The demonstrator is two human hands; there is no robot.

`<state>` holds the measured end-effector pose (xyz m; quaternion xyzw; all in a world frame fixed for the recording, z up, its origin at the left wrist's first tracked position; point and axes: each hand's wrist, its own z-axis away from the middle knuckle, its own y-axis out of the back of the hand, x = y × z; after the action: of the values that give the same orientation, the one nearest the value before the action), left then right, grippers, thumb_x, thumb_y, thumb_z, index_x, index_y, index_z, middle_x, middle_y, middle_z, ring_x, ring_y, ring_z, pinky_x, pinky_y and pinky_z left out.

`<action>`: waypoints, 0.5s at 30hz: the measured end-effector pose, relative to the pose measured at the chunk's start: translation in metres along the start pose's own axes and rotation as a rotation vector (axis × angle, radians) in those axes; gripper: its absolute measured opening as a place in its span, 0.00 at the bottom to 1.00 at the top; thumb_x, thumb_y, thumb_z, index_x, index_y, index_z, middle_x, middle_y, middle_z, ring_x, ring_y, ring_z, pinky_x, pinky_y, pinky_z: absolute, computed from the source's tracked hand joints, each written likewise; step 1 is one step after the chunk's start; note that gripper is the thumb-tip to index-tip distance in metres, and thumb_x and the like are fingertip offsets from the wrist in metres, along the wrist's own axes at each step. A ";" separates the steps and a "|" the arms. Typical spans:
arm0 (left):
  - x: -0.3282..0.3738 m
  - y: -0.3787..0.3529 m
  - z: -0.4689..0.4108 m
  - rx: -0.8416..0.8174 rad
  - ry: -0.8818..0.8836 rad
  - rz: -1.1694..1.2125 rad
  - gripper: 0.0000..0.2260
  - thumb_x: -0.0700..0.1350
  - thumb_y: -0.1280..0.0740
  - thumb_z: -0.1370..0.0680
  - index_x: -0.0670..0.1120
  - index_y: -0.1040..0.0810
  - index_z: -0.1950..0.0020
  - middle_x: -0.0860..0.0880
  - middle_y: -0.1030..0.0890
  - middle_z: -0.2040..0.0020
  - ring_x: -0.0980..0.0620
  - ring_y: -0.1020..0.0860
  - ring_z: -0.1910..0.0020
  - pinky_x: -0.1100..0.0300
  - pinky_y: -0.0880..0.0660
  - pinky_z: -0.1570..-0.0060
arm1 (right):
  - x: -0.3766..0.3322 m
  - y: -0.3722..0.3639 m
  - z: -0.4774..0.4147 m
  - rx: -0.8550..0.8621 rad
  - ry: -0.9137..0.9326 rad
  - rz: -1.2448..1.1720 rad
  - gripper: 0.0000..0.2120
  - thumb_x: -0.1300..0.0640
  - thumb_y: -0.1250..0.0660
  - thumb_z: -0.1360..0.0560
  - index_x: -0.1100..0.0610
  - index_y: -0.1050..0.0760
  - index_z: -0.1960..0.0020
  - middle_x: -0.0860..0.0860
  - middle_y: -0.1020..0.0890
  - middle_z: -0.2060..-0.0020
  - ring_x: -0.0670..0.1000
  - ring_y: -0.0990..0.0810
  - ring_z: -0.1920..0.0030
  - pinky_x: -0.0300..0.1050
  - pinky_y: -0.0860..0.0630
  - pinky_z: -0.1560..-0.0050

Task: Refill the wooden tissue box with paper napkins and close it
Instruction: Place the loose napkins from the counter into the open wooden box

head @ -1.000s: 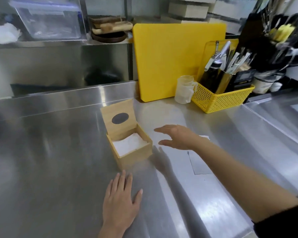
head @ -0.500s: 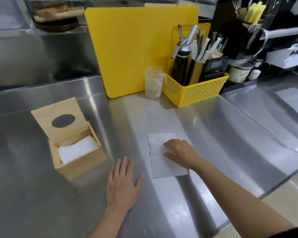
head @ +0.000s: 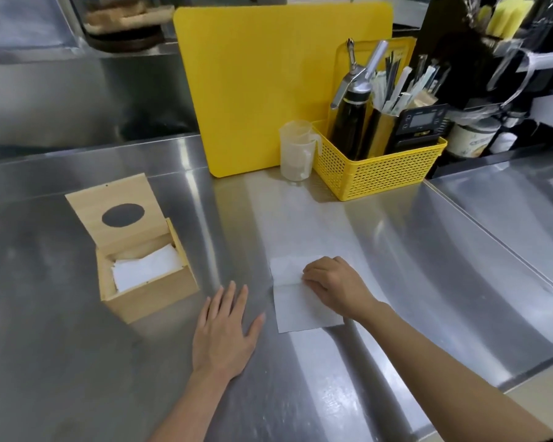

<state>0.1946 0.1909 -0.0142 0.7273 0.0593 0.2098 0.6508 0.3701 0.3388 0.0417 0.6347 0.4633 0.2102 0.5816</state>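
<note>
The wooden tissue box (head: 154,298) stands on the steel counter at the left, its hinged lid (head: 115,215) with a dark oval hole tilted up and back. White napkins (head: 146,271) lie inside it. A loose white paper napkin (head: 296,309) lies flat on the counter to the right of the box. My right hand (head: 332,283) rests on that napkin with fingers curled at a fold across its middle. My left hand (head: 225,331) lies flat on the counter, fingers spread, between box and napkin, holding nothing.
A yellow cutting board (head: 268,84) leans against the back wall. Beside it stand a clear measuring cup (head: 296,151) and a yellow basket (head: 377,170) with a bottle, utensils and a scale. The counter's front edge runs at the lower right.
My right hand went from hovering beside the box down onto the loose napkin and now curls at its fold. The view swung right. My left hand stayed flat on the counter.
</note>
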 end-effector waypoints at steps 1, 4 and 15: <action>0.000 0.000 0.000 -0.003 -0.001 0.009 0.30 0.65 0.55 0.24 0.53 0.49 0.25 0.51 0.46 0.23 0.52 0.50 0.24 0.58 0.60 0.29 | -0.003 0.004 -0.004 -0.020 0.002 -0.011 0.04 0.66 0.35 0.27 0.63 0.21 0.56 0.57 0.16 0.59 0.60 0.19 0.58 0.51 0.27 0.59; -0.001 0.005 0.002 0.010 0.028 0.097 0.29 0.62 0.50 0.23 0.49 0.43 0.26 0.51 0.42 0.24 0.54 0.47 0.25 0.59 0.56 0.28 | -0.014 0.017 -0.018 -0.090 -0.029 -0.102 0.06 0.63 0.42 0.23 0.61 0.26 0.52 0.58 0.18 0.57 0.61 0.23 0.58 0.49 0.32 0.59; -0.078 0.050 0.042 0.028 0.252 0.083 0.20 0.58 0.44 0.23 0.48 0.29 0.37 0.50 0.22 0.39 0.50 0.26 0.40 0.55 0.31 0.38 | -0.103 0.026 -0.097 -0.445 0.109 -0.339 0.07 0.59 0.46 0.20 0.56 0.34 0.56 0.53 0.25 0.60 0.55 0.28 0.59 0.50 0.31 0.59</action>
<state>0.1306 0.1169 0.0137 0.7059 0.1135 0.3256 0.6187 0.2515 0.3086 0.1164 0.3928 0.5358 0.2405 0.7077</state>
